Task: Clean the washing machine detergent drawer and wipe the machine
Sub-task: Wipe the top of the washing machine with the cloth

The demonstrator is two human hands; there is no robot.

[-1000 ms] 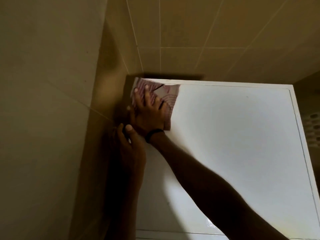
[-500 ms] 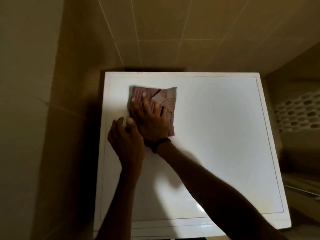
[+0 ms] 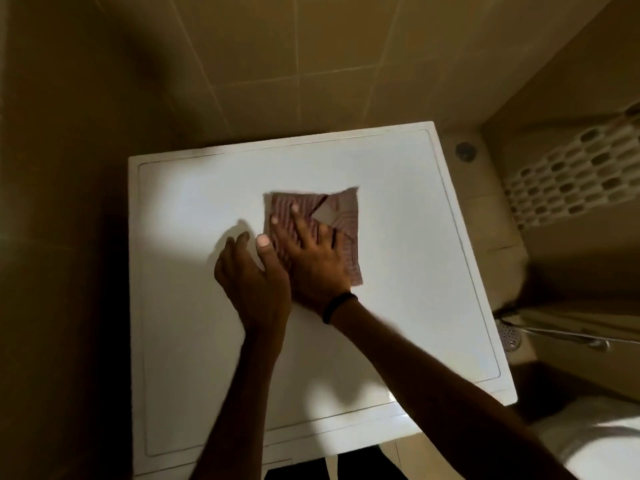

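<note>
The washing machine's white top [image 3: 408, 258] fills the middle of the head view. A folded pink striped cloth [image 3: 343, 216] lies flat on it, a little back of centre. My right hand [image 3: 311, 261], with a dark band at the wrist, presses palm down on the cloth with fingers spread. My left hand [image 3: 252, 282] rests right beside it on the left, thumb up and fingers loosely apart, touching the right hand and holding nothing. The detergent drawer is out of sight below the front edge.
Beige tiled walls close in behind and at the left of the machine. To the right are a mosaic tile strip [image 3: 571, 181], a floor drain [image 3: 509, 336] and a metal rod [image 3: 568, 336]. A white rounded object [image 3: 595, 441] sits at bottom right.
Both hands and the cloth have slid from the machine's back left corner toward the middle of the top. The view has swung, showing the whole lid and the floor at right.
</note>
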